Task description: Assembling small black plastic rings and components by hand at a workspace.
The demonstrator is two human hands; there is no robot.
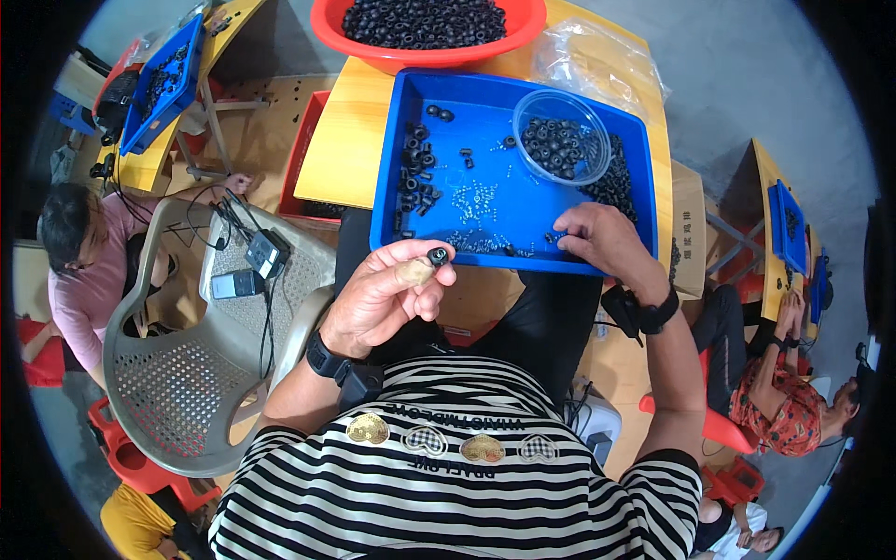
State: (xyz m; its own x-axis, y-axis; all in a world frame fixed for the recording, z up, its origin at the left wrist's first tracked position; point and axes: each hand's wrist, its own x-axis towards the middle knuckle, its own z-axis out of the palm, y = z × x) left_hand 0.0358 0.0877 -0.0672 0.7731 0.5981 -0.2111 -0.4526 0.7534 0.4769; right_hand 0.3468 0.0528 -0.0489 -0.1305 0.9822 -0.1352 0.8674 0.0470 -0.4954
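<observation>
My left hand is raised above my lap and pinches a small black ring-shaped part between thumb and fingertips. My right hand rests on the near right corner of a blue tray, fingertips down among small loose parts; whether it grips one I cannot tell. The tray holds a column of black parts on its left, a scatter of tiny clear pieces in the middle, and a clear round bowl of black rings at its back right.
A red basin full of black rings stands behind the tray on the yellow table. A grey plastic chair with a phone and cables is at my left. Other people sit at left and right, beside further blue trays.
</observation>
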